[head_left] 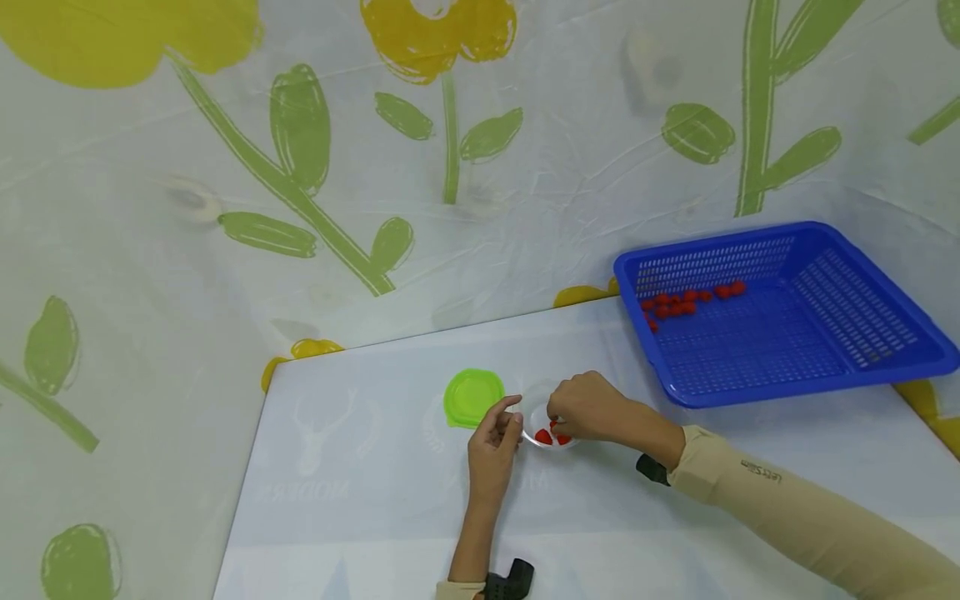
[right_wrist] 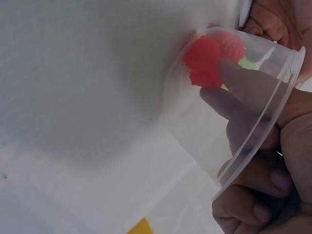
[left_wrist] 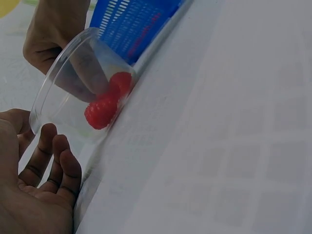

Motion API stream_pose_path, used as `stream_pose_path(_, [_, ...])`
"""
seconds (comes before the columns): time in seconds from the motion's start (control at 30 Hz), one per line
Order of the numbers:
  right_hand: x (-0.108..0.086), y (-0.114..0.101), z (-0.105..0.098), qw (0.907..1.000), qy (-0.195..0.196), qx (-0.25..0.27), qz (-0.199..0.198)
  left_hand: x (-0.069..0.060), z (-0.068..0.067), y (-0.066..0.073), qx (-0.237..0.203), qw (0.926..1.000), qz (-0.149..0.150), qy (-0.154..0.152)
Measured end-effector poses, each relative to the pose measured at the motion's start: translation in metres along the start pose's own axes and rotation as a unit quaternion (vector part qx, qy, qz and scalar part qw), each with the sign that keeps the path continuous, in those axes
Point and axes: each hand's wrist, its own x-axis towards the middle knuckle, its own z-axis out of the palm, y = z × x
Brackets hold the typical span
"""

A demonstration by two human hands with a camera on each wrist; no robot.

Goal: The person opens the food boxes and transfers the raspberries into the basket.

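Note:
A clear plastic cup [head_left: 534, 414] stands on the white table, with a few red raspberries [head_left: 543, 437] at its bottom. My left hand [head_left: 493, 442] holds the cup's rim from the left, its other fingers loosely bent beside the wall. From the right, my right hand [head_left: 591, 407] reaches down inside the cup. In the right wrist view its thumb and forefinger pinch a raspberry [right_wrist: 207, 77] low in the cup, against the other berries. Seen from the left wrist, a nearer raspberry [left_wrist: 101, 113] lies against the cup's bottom edge.
A bright green lid [head_left: 474, 398] lies flat just left of the cup. At the back right, a blue perforated basket [head_left: 750, 395] holds several more raspberries [head_left: 684, 307] in its far left corner. A flower-printed cloth [head_left: 525, 208] rises behind the table.

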Motion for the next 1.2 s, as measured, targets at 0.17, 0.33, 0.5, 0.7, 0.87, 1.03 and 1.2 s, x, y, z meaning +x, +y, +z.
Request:
stream_pose_path(0.17, [0.001,0.000,0.002,0.9999,0.007,0.005,0.006,0.000,-0.001,-0.001,0.000,1.0000,-0.004,-0.005])
stream_pose_path(0.33, [-0.003,0.003,0.000,0.9983,0.000,0.056,0.014,0.000,0.000,-0.002,-0.004,1.0000,-0.004,-0.002])
stream_pose_path(0.5, [-0.006,0.008,-0.005,0.9949,-0.002,0.099,0.018,0.000,0.000,-0.003,-0.006,1.0000,-0.005,0.001])
stream_pose_path(0.7, [-0.014,0.013,-0.013,0.9917,0.034,0.124,0.008,0.000,-0.001,-0.004,-0.003,1.0000,-0.007,0.000])
stream_pose_path(0.87, [-0.022,0.019,-0.017,0.9891,0.060,0.134,0.004,-0.001,-0.001,-0.004,0.000,1.0000,-0.007,0.001])
stream_pose_path(1.03, [-0.029,0.021,-0.026,0.9871,0.069,0.145,0.007,-0.001,-0.001,-0.002,0.008,0.9999,-0.009,0.004])
stream_pose_path(1.2, [-0.034,0.028,-0.030,0.9851,0.065,0.158,0.020,0.000,0.000,-0.002,0.006,1.0000,-0.004,0.004])
